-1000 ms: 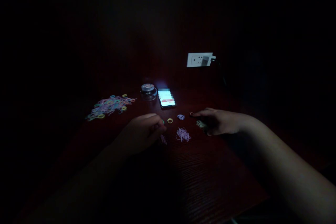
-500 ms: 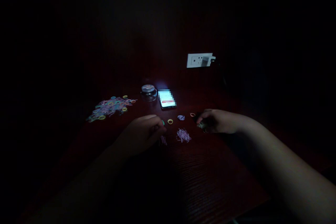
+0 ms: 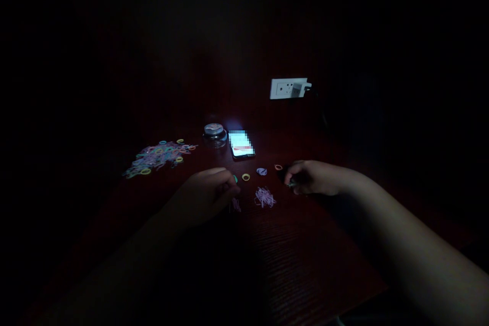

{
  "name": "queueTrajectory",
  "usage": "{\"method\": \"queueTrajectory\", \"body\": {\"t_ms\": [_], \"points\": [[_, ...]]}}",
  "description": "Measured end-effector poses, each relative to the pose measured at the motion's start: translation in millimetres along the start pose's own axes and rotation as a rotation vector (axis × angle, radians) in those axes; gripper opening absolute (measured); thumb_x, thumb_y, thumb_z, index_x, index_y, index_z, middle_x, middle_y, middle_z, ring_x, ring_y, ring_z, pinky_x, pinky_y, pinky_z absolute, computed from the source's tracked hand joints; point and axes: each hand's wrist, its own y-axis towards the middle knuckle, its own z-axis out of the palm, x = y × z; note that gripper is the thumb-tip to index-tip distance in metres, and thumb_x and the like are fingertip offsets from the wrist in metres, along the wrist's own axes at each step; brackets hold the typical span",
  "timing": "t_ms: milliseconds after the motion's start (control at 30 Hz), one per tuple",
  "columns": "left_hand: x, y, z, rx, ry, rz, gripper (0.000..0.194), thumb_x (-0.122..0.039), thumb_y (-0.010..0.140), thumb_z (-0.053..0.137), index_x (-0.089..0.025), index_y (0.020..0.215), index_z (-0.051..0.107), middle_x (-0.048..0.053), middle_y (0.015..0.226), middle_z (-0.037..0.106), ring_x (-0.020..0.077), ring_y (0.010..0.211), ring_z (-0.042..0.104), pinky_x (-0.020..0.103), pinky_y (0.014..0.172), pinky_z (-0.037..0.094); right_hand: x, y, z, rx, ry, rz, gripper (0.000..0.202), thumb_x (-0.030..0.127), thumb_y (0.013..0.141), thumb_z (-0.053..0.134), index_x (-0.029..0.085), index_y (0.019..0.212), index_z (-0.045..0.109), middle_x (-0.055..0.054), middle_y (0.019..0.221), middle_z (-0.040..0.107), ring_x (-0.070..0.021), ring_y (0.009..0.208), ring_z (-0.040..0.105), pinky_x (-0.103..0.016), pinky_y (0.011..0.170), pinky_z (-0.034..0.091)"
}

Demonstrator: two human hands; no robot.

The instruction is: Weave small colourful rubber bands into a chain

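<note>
Pale bands [image 3: 292,183]: thin, greenish, tucked under curled right hand [image 3: 319,175] at table [image 3: 305,257]. Mostly covered, so can't read heading, long axis or pinch. Can't tell grip of left hand [image 3: 210,191] either, curled beside green band [image 3: 236,179].

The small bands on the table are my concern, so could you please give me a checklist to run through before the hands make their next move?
1. Right hand has a firm grip on the pale bands: cannot tell; its curled fingers mostly hide them.
2. Left hand is off the green band: cannot tell; they overlap in view.
3. Orange band lies apart from the right hand: ok.
4. Mixed pile is apart from the left hand: ok.
5. Table is well lit: not ok; much is dark around the glowing phone.
</note>
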Motion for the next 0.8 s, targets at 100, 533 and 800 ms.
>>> {"method": "queueTrajectory", "body": {"t_ms": [100,533,800], "points": [[0,0,-1.0,-0.002,0.000,0.005,0.021,-0.034,0.091,0.049,-0.018,0.079,0.057,-0.002,0.075,0.057,0.0112,0.067,0.051,0.026,0.062,0.038,1,1,1,0.011,0.032,0.017,0.022,0.026,0.073,0.065,0.020,0.094,0.068,-0.005,0.099,0.066,-0.0185,0.083,0.061,-0.028,0.073,0.047],[2,-1,-0.1,-0.016,0.008,0.018,0.022,-0.034,0.092,0.048,-0.019,0.079,0.057,-0.001,0.077,0.059,0.0116,0.068,0.052,0.026,0.063,0.040,-9,-16,-6,0.025,-0.067,0.099,0.065,0.019,0.063,0.069,0.030,0.126,0.057,-0.005,0.131,0.051,-0.0254,0.114,0.055,-0.031,0.094,0.044],[17,-2,-6.9,-0.058,0.095,-0.019,0.026,-0.036,0.093,0.045,-0.018,0.077,0.055,0.000,0.074,0.057,0.0130,0.066,0.051,0.026,0.061,0.038,5,-17,-8,-0.007,-0.084,0.059,0.052,0.028,0.068,0.068,0.024,0.119,0.058,-0.007,0.119,0.055,-0.0206,0.095,0.059,-0.028,0.082,0.047]]}}
